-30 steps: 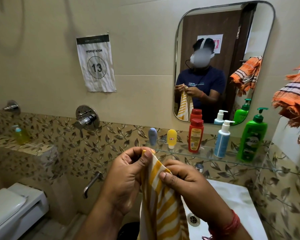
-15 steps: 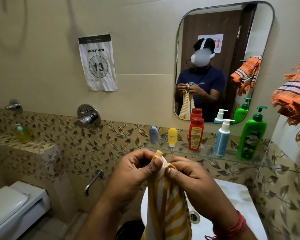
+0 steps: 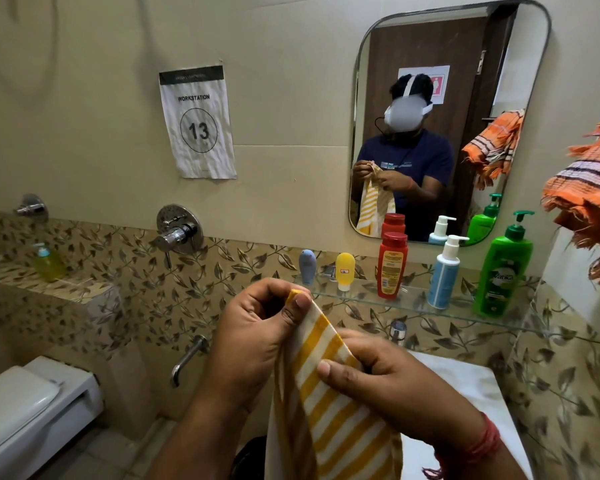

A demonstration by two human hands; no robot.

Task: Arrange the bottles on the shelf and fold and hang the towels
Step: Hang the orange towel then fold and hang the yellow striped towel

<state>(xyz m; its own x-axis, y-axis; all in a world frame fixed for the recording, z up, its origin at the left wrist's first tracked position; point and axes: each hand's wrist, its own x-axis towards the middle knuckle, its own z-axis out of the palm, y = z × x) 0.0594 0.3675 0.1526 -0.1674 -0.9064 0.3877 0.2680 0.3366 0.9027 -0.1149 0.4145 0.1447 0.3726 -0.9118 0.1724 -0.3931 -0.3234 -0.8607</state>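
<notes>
A yellow-and-white striped towel (image 3: 329, 407) hangs down in front of me. My left hand (image 3: 257, 337) pinches its top corner between thumb and fingers. Lower and to the right, my right hand (image 3: 385, 382) grips the towel's upper edge. On the glass shelf (image 3: 416, 299) stand a grey-blue tube (image 3: 307, 266), a yellow tube (image 3: 345, 270), a red bottle (image 3: 391, 265), a white-and-blue pump bottle (image 3: 444, 273) and a green pump bottle (image 3: 503, 268). An orange striped towel (image 3: 589, 199) hangs at the right edge.
A mirror (image 3: 447, 119) above the shelf reflects me. Below the shelf sits a white basin (image 3: 465, 386) with a tap (image 3: 397, 330). A toilet (image 3: 25, 414) is at lower left, a yellow soap bottle (image 3: 47, 264) on the left ledge, a wall mixer (image 3: 179, 233) between.
My hands were pinched together at the towel's top half a second ago. My right hand has slid down and to the right along the edge, while the left keeps the corner up.
</notes>
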